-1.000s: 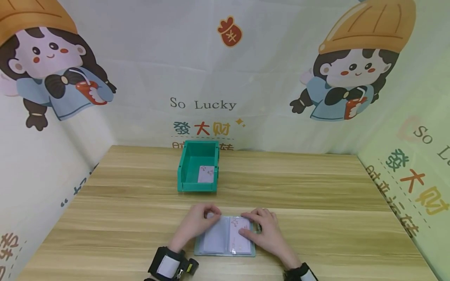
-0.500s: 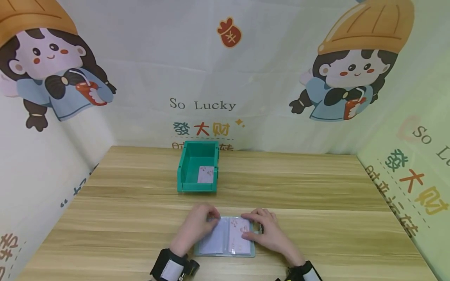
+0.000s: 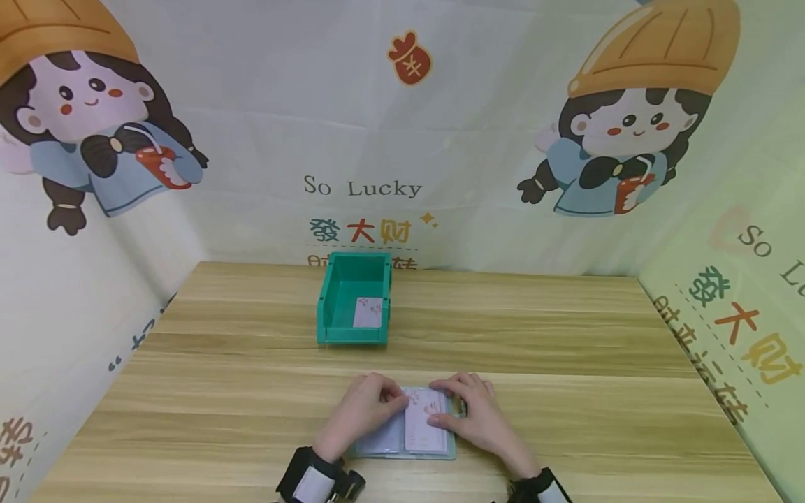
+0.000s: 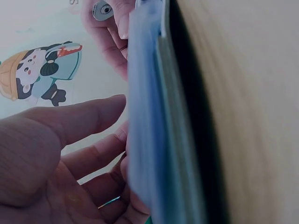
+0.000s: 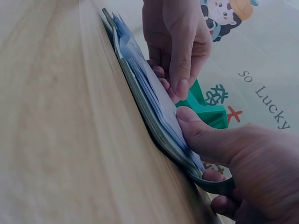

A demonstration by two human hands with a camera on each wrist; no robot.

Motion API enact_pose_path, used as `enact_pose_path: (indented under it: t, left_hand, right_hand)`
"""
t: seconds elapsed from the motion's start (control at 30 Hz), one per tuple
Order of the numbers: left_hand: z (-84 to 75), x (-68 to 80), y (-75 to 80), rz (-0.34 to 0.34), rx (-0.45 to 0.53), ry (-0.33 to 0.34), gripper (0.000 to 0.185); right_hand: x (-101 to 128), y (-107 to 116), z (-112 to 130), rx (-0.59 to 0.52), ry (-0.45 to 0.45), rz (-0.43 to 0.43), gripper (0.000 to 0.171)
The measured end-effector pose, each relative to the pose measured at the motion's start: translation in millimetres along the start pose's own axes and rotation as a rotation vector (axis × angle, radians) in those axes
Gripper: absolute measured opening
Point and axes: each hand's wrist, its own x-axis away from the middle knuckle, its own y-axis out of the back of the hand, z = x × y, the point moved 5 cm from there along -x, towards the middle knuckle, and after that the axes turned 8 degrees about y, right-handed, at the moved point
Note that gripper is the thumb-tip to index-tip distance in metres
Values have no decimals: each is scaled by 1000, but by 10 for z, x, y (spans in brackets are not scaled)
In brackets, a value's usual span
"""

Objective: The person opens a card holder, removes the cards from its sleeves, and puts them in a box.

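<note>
A small card album [image 3: 390,441] with clear sleeves lies open near the table's front edge. A white card with pink marks [image 3: 426,419] shows in its right page. My left hand [image 3: 367,412] lies over the left page, and its thumb and fingers pinch the sleeve pages [image 5: 149,102] at the top near the spine. My right hand [image 3: 472,416] holds the album's right edge, thumb pressed on the card and fingers curled under the cover [image 5: 212,186]. The left wrist view shows the album's edge [image 4: 159,116] close up.
A green plastic bin [image 3: 352,335] stands behind the album at mid-table, with one white card [image 3: 368,312] inside it. The wooden table [image 3: 566,349] is walled by printed cartoon backdrops on the left, back and right.
My left hand has slid right across the left page towards the spine, covering more of that page. The right hand and the bin have stayed put.
</note>
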Motion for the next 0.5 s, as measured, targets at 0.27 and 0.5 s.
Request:
enact_pose_path:
  t: [0.27, 0.5]
  left_hand:
    - [36, -9, -19, 29, 69, 76, 14]
    - [60, -18, -33, 35, 116, 127, 16]
  right_hand:
    - [2, -14, -8, 4, -6, -10, 45]
    - [4, -12, -2, 5, 6, -2, 47]
